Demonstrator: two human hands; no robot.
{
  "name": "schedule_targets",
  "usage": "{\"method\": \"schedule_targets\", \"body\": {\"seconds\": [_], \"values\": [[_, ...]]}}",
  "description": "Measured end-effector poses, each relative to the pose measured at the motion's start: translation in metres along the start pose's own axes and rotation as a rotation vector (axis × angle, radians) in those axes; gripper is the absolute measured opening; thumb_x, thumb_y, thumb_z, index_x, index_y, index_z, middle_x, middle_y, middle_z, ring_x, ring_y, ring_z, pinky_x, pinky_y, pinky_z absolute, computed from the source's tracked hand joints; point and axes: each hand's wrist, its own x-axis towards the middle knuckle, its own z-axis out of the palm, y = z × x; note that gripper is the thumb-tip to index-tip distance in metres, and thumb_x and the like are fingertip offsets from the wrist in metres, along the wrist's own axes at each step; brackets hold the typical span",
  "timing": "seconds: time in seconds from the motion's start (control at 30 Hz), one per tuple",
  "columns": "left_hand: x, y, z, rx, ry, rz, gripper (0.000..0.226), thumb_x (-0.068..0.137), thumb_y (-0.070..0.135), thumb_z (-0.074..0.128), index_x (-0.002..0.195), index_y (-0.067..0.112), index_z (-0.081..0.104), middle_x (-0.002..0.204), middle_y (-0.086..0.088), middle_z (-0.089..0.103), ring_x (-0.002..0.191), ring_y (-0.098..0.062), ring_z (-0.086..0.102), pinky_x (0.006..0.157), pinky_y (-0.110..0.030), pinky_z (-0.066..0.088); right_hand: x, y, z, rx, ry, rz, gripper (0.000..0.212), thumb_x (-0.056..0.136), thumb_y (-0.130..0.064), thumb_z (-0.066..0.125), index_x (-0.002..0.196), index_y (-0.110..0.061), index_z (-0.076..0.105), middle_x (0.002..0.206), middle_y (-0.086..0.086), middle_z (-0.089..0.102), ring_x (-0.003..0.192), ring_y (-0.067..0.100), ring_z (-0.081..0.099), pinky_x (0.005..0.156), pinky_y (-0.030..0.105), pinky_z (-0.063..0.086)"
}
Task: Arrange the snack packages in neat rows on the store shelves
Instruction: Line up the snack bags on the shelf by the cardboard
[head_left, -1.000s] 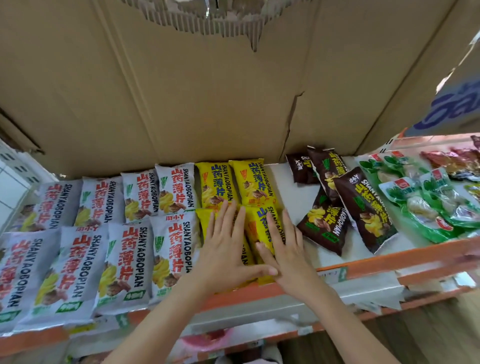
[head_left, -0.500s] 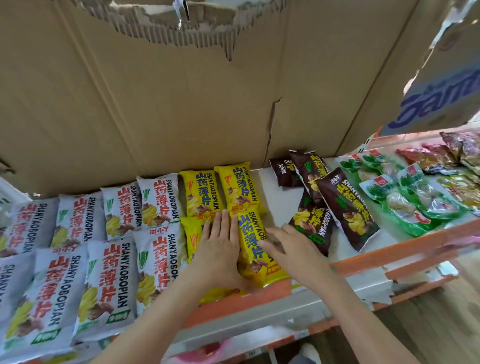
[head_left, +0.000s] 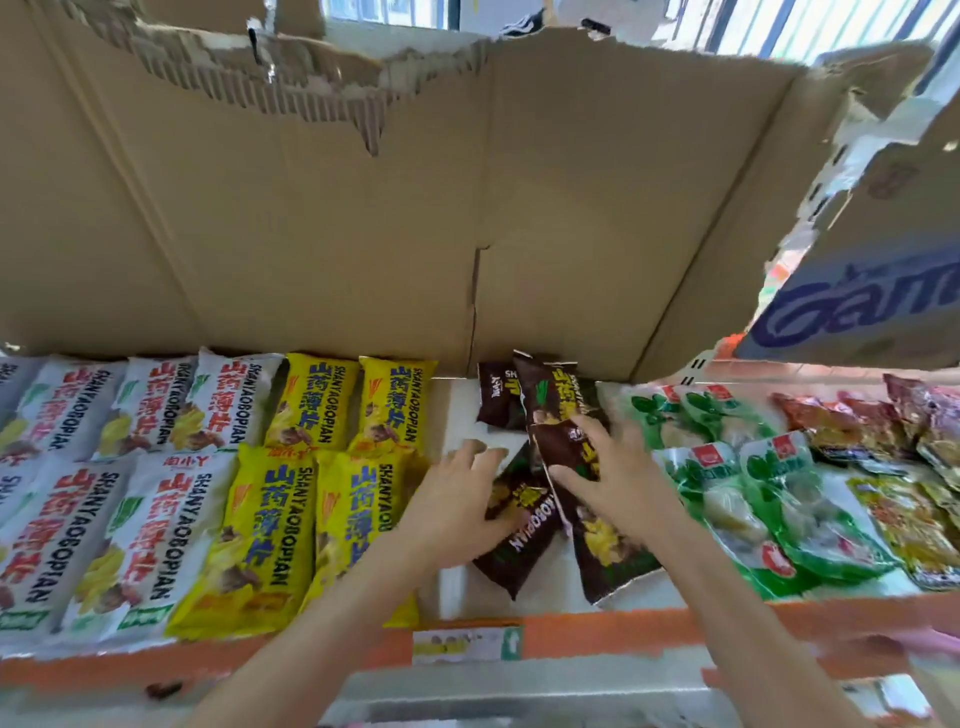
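Several dark brown snack packets lie jumbled on the white shelf (head_left: 457, 405). My left hand (head_left: 457, 512) grips the upper left edge of a tilted brown packet (head_left: 522, 545), thumb on top. My right hand (head_left: 621, 470) pinches the top of a longer brown packet (head_left: 605, 551) that overlaps the first. Two more brown packets (head_left: 545, 397) lean against the cardboard at the back. Left of my hands, yellow packets (head_left: 275, 519) lie in two straight rows. Further left, white packets (head_left: 145, 530) are lined up the same way.
A torn cardboard sheet (head_left: 363, 234) forms the back wall. Green vacuum packs (head_left: 727, 499) lie right of the brown packets, with red and orange packs (head_left: 857, 421) beyond. The orange shelf lip (head_left: 597, 631) carries a price tag (head_left: 467, 644).
Both hands have left the yellow packets and moved right onto the brown packets, taking hold of two of them. The view has shifted to the right.
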Motion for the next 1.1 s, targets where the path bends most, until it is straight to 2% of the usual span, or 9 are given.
{"method": "schedule_targets", "body": {"seconds": [0.1, 0.23, 0.33, 0.43, 0.53, 0.77, 0.93, 1.03, 1.1], "values": [[0.004, 0.013, 0.007, -0.019, -0.08, -0.042, 0.067, 0.085, 0.048, 0.057, 0.14, 0.022, 0.03, 0.132, -0.003, 0.04, 0.123, -0.023, 0.041, 0.095, -0.032, 0.037, -0.002, 0.021, 0.002, 0.009, -0.078, 0.045, 0.065, 0.088, -0.05, 0.051, 0.143, -0.029, 0.022, 0.146, 0.017, 0.017, 0.121, 0.034, 0.047, 0.098, 0.038, 0.042], [0.007, 0.016, -0.001, -0.068, -0.146, -0.075, 0.048, 0.081, 0.04, 0.064, 0.122, 0.02, 0.047, 0.115, -0.003, 0.051, 0.106, -0.021, 0.051, 0.084, -0.031, 0.041, 0.004, 0.027, -0.012, -0.125, -0.007, 0.035, 0.069, 0.088, -0.058, 0.043, 0.143, -0.019, 0.027, 0.147, 0.015, 0.019, 0.137, 0.032, 0.02, 0.107, 0.043, 0.028], [0.025, 0.01, -0.01, -0.109, -0.047, -0.139, 0.026, 0.085, 0.034, 0.061, 0.101, 0.014, 0.062, 0.101, -0.007, 0.06, 0.094, -0.024, 0.058, 0.077, -0.031, 0.045, 0.029, 0.014, -0.019, 0.033, 0.017, 0.015, 0.068, 0.089, -0.061, 0.04, 0.138, -0.015, 0.033, 0.14, 0.014, 0.04, 0.129, 0.031, 0.038, 0.102, 0.04, 0.034], [0.055, 0.001, -0.013, -0.141, 0.121, -0.241, 0.032, 0.087, 0.027, 0.059, 0.115, 0.012, 0.057, 0.115, -0.009, 0.052, 0.103, -0.027, 0.056, 0.086, -0.034, 0.045, 0.055, 0.005, -0.008, 0.103, -0.082, 0.033, 0.076, 0.082, -0.067, 0.046, 0.134, -0.012, 0.036, 0.127, 0.013, 0.054, 0.114, 0.031, 0.054, 0.088, 0.037, 0.045], [0.085, -0.001, -0.011, -0.083, 0.102, -0.244, 0.046, 0.086, 0.02, 0.061, 0.128, 0.008, 0.044, 0.126, -0.013, 0.043, 0.115, -0.031, 0.049, 0.096, -0.039, 0.041, 0.067, 0.007, 0.002, 0.163, -0.114, 0.079, 0.085, 0.077, -0.066, 0.056, 0.135, -0.008, 0.034, 0.125, 0.012, 0.056, 0.111, 0.03, 0.056, 0.083, 0.034, 0.047], [0.103, -0.008, -0.01, 0.114, 0.078, -0.245, 0.033, 0.086, 0.008, 0.058, 0.118, 0.005, 0.049, 0.118, -0.018, 0.055, 0.107, -0.035, 0.055, 0.086, -0.038, 0.044, 0.071, 0.018, 0.018, 0.444, -0.08, 0.119, 0.061, 0.072, -0.054, 0.066, 0.118, -0.017, 0.051, 0.107, 0.001, 0.064, 0.101, 0.024, 0.061, 0.086, 0.035, 0.049], [0.093, -0.027, -0.015, 0.066, 0.061, -0.203, 0.032, 0.079, -0.002, 0.053, 0.11, 0.007, 0.058, 0.112, -0.016, 0.059, 0.104, -0.036, 0.057, 0.087, -0.039, 0.045, 0.06, 0.017, 0.0, 0.709, 0.092, 0.06, 0.029, 0.081, -0.026, 0.07, 0.104, -0.02, 0.053, 0.095, -0.008, 0.063, 0.09, 0.012, 0.058, 0.078, 0.028, 0.043], [0.089, -0.044, -0.025, 0.123, 0.213, -0.265, 0.032, 0.078, 0.006, 0.058, 0.11, 0.012, 0.059, 0.114, -0.014, 0.052, 0.109, -0.033, 0.049, 0.091, -0.037, 0.04, 0.056, 0.013, -0.017, 0.786, 0.171, 0.012, 0.03, 0.084, -0.023, 0.067, 0.105, -0.016, 0.047, 0.09, -0.012, 0.059, 0.086, 0.01, 0.055, 0.07, 0.026, 0.041], [0.085, -0.043, -0.027, 0.197, 0.367, -0.324, 0.035, 0.078, 0.015, 0.061, 0.112, 0.014, 0.056, 0.114, -0.015, 0.045, 0.109, -0.035, 0.041, 0.091, -0.039, 0.037, 0.056, 0.01, -0.025, 0.853, 0.214, 0.009, 0.032, 0.085, -0.024, 0.066, 0.107, -0.015, 0.044, 0.091, -0.012, 0.058, 0.088, 0.011, 0.055, 0.075, 0.028, 0.041]]}}
